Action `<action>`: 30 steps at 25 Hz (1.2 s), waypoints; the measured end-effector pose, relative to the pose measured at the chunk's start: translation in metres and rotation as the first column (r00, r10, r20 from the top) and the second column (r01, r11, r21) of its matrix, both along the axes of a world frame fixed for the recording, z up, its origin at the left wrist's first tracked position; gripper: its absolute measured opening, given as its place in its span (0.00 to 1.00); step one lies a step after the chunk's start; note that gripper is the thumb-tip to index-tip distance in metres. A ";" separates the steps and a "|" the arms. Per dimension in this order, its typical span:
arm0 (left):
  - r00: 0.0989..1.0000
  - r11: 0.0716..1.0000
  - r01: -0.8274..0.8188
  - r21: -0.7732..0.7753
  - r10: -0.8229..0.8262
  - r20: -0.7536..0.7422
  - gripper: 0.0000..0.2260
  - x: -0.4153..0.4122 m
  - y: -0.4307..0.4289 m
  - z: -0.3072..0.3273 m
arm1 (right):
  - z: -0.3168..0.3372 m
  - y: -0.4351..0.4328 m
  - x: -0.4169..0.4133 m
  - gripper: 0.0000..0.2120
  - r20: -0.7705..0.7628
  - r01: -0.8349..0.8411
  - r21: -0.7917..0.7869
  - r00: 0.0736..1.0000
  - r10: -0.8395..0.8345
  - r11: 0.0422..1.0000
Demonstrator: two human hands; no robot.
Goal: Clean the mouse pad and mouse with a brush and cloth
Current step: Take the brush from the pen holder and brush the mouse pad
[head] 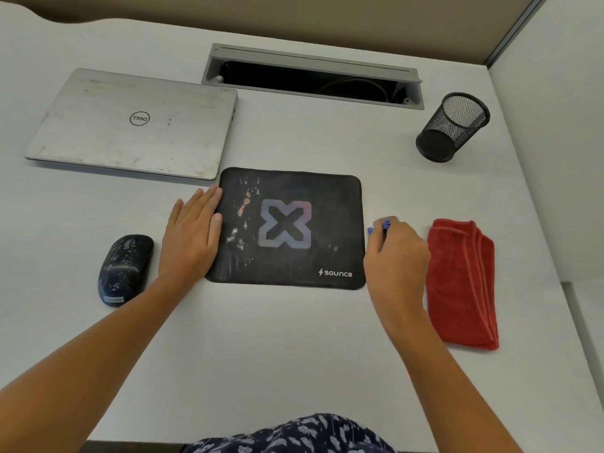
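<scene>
A black mouse pad (327, 204) with a pastel X logo lies mid-desk, with pale crumbs and smears on its left half. My left hand (192, 233) rests flat, fingers apart, on the pad's left edge. A dusty black mouse (125, 269) sits left of that hand, untouched. My right hand (395, 253) is curled just off the pad's right edge around a small blue brush (379, 226), only whose blue tip shows past the fingers. A folded red cloth (464, 286) lies to the right of that hand.
A closed silver laptop (134, 125) lies at the back left, close to the pad's corner. A black mesh pen cup (452, 127) stands at the back right. An open cable slot (310, 78) runs along the desk's back. A partition wall (555, 142) rises on the right.
</scene>
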State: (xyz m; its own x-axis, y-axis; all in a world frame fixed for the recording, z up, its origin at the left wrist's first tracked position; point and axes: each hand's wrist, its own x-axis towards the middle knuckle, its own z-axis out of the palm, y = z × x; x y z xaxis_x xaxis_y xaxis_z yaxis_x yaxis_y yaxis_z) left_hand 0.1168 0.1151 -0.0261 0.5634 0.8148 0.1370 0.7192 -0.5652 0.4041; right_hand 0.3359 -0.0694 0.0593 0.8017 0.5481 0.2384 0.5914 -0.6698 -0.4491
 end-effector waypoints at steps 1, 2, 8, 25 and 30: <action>1.000 1.000 0.000 -0.001 0.000 0.000 0.23 0.000 0.000 0.000 | 0.001 0.001 -0.004 0.09 -0.065 -0.074 0.063 0.995 0.078 0.995; 1.000 1.000 0.000 -0.003 0.000 -0.001 0.23 -0.001 0.001 0.000 | 0.002 0.006 -0.013 0.09 -0.159 -0.192 0.134 0.964 0.212 0.972; 1.000 1.000 -0.004 -0.010 0.004 0.000 0.23 0.000 0.000 0.000 | -0.008 0.024 -0.024 0.10 -0.382 -0.281 0.105 0.874 0.299 0.954; 1.000 1.000 -0.004 -0.002 0.004 0.021 0.22 0.000 0.000 -0.001 | 0.011 -0.005 0.048 0.13 -0.450 -0.220 0.037 0.867 0.213 0.975; 1.000 1.000 -0.005 -0.007 0.005 0.018 0.23 -0.001 0.000 -0.001 | 0.012 -0.007 0.030 0.13 -0.377 -0.368 -0.105 0.874 0.306 0.924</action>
State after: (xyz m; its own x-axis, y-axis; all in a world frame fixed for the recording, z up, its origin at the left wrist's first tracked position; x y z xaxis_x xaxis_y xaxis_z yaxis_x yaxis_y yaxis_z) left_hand 0.1163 0.1154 -0.0275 0.5571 0.8184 0.1410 0.7145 -0.5589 0.4209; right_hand 0.3656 -0.0761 0.0714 0.5746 0.8064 -0.1400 0.6219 -0.5413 -0.5659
